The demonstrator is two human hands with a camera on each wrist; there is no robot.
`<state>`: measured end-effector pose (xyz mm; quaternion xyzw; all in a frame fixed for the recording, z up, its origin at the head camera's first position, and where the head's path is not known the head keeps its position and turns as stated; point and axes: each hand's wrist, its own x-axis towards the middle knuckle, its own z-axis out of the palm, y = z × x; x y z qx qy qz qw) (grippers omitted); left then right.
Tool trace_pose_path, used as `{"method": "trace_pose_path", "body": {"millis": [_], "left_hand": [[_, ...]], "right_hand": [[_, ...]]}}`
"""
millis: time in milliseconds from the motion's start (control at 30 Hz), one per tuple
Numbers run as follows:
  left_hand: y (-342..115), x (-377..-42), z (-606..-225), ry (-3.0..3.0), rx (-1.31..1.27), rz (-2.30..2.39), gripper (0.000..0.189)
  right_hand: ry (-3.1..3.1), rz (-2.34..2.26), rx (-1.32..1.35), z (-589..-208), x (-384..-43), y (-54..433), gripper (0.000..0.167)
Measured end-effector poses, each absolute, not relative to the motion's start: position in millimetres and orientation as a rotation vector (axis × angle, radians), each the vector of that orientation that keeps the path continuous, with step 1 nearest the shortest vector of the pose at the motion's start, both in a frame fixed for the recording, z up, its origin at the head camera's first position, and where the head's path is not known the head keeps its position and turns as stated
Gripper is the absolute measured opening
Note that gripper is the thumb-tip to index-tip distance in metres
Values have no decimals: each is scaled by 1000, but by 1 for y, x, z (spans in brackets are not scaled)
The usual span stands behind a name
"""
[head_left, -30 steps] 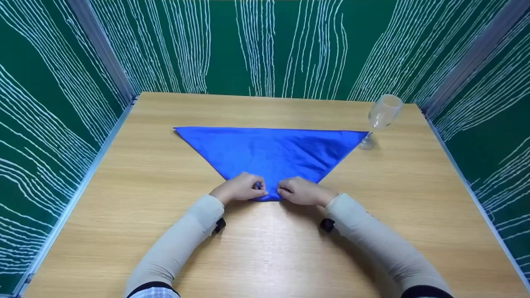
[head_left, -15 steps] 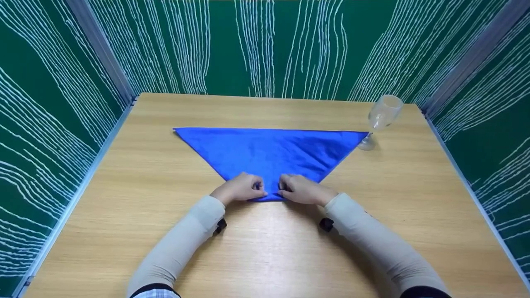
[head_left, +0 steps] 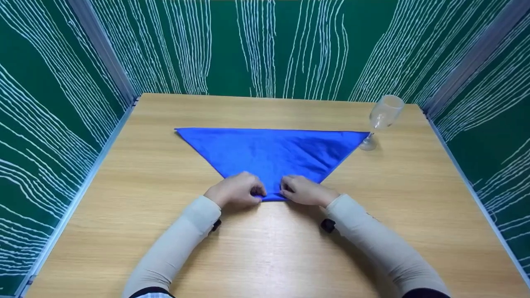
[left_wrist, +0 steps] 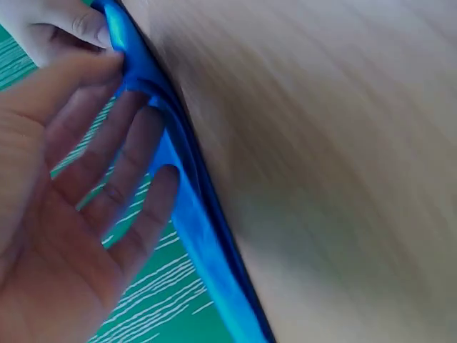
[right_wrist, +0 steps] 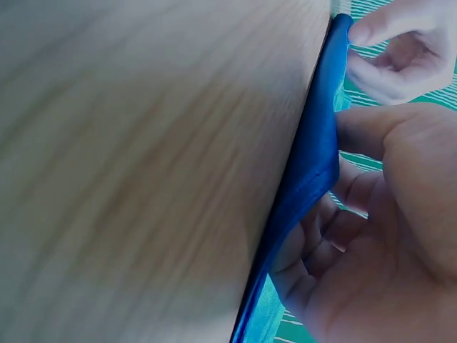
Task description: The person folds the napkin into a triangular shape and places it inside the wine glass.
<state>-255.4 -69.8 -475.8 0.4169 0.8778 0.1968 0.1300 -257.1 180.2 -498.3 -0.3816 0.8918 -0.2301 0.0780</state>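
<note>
A shiny blue cloth (head_left: pixel 261 153) lies on the table, its long straight edge at the back and its sides narrowing to a short folded edge in front. My left hand (head_left: pixel 240 188) is at the left of that folded edge; in the left wrist view its thumb (left_wrist: pixel 93 68) and fingertips meet the rolled blue fabric (left_wrist: pixel 207 236). On the right of the fold, my right hand (head_left: pixel 304 190) pinches the cloth. The right wrist view has the thumb (right_wrist: pixel 364 128) on the fold and the other fingers curled against it, partly hidden by the fabric.
A stemmed wine glass (head_left: pixel 386 112) stands at the back right, its foot beside the cloth's right corner. Green panels (head_left: pixel 223 49) with wavy white lines enclose the wooden table (head_left: pixel 269 256) at the back and both sides.
My left hand has shifted slightly and its finger pose at the fold has changed. My right hand has moved a little to the right along the folded edge. Cloth and glass look unmoved.
</note>
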Motion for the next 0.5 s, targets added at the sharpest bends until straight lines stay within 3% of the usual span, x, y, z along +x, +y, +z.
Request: {"method": "trace_pose_path", "body": {"millis": [167, 500], "left_hand": [[-69, -254, -476, 2578, 1339, 463, 25], [-65, -261, -481, 2626, 1375, 462, 14]], "right_hand": [[2664, -699, -1121, -498, -256, 180, 11], [2657, -701, -1109, -497, -256, 179, 12]]}}
